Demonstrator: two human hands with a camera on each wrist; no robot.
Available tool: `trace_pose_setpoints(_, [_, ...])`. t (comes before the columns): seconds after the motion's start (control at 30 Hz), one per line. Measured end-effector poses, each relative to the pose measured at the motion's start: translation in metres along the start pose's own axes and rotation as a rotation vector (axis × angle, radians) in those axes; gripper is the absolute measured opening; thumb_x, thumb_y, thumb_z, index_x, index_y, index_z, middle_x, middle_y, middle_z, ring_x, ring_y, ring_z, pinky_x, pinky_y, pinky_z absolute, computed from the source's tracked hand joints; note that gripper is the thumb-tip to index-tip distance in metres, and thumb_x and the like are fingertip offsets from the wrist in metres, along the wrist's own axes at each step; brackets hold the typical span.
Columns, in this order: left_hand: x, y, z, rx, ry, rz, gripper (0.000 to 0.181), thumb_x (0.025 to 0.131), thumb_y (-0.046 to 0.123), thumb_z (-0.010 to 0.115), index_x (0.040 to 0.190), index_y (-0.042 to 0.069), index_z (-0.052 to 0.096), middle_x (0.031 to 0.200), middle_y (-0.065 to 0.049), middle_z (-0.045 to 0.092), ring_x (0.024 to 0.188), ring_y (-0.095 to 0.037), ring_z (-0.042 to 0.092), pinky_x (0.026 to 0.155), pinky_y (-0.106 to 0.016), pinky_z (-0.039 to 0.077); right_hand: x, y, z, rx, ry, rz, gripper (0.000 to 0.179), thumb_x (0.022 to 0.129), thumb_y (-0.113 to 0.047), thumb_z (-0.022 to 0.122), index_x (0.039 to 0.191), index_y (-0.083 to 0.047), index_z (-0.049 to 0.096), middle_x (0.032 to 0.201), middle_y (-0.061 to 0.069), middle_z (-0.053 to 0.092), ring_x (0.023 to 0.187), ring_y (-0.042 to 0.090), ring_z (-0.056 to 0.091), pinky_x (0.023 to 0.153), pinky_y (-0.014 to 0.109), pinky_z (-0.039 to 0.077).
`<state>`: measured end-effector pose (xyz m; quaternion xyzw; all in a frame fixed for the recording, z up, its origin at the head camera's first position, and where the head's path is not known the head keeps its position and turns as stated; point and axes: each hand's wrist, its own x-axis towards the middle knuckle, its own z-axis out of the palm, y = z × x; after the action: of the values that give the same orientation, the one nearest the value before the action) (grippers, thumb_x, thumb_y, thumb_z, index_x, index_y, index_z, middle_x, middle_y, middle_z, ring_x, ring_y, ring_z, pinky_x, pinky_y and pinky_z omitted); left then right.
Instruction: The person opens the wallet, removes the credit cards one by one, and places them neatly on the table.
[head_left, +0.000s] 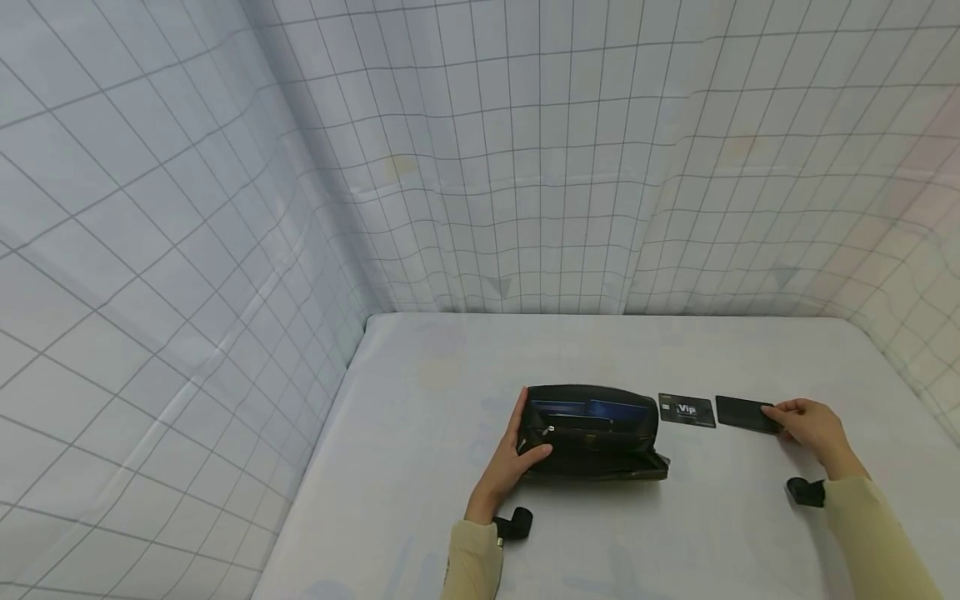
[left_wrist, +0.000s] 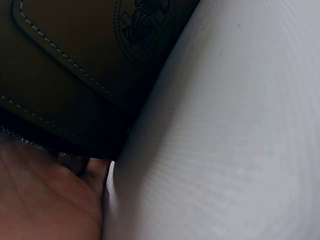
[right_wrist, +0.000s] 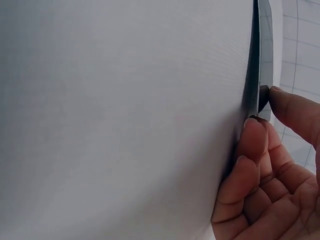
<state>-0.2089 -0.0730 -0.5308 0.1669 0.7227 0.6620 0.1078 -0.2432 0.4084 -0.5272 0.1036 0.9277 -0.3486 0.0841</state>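
Note:
A black long wallet (head_left: 600, 440) lies on the white table with its mouth gaping upward, and blue cards (head_left: 615, 412) show inside. My left hand (head_left: 504, 467) grips its left end, thumb on the near side and fingers along the far edge. Stitching and a round stamped emblem (left_wrist: 145, 25) mark the wallet's outside in the left wrist view. To the right of the wallet lies a black card (head_left: 687, 410) printed "Vip". Beyond it, my right hand (head_left: 813, 429) pinches the right end of a plain black card (head_left: 742, 413), whose thin edge appears in the right wrist view.
The white tabletop (head_left: 390, 467) spreads around the wallet and cards. White grid-patterned curtains (head_left: 510, 167) hang behind the table and along both sides. Each wrist wears a small black camera (head_left: 514, 523).

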Motion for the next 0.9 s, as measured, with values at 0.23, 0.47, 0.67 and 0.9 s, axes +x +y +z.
trace_pose_setpoints(0.23, [-0.0003,0.0006,0.0005,0.009,0.004,-0.006,0.086,0.088,0.024,0.062,0.148,0.037,0.002,0.154,0.013,-0.001,0.141,-0.016,0.0,0.11,-0.053,0.011,-0.0002,0.0001,-0.0019,-0.023,-0.006,0.011,0.061,0.092,-0.048,0.049,0.107,0.012,0.054,0.082,0.009,0.063,0.068,0.014,0.055,0.064,0.031,0.037])
trace_pose_setpoints(0.47, [-0.0009,0.0017,0.0005,0.017,0.006,0.0,0.087,0.088,0.024,0.062,0.15,0.031,0.001,0.154,0.012,-0.002,0.142,-0.017,-0.001,0.109,-0.056,0.01,0.0011,0.0003,-0.0021,-0.015,-0.003,0.022,0.062,0.091,-0.048,0.049,0.106,0.011,0.054,0.075,0.003,0.062,0.069,0.015,0.054,0.066,0.033,0.036])
trace_pose_setpoints(0.67, [-0.001,0.0,0.0006,0.032,0.011,0.009,0.086,0.088,0.024,0.062,0.149,0.033,0.002,0.154,0.013,-0.002,0.142,-0.017,-0.002,0.11,-0.056,0.009,0.0003,-0.001,-0.0024,-0.013,-0.004,0.011,0.062,0.091,-0.047,0.05,0.106,0.012,0.054,0.077,0.006,0.062,0.069,0.015,0.054,0.065,0.031,0.037])
trace_pose_setpoints(0.9, [-0.0006,-0.0024,-0.0004,0.022,-0.005,0.04,0.086,0.089,0.023,0.061,0.15,0.029,0.001,0.154,0.012,-0.002,0.142,-0.017,-0.004,0.11,-0.056,0.008,-0.001,-0.0011,-0.0012,0.007,-0.016,0.025,0.06,0.091,-0.047,0.05,0.106,0.011,0.053,0.083,0.01,0.062,0.069,0.016,0.055,0.063,0.029,0.039])
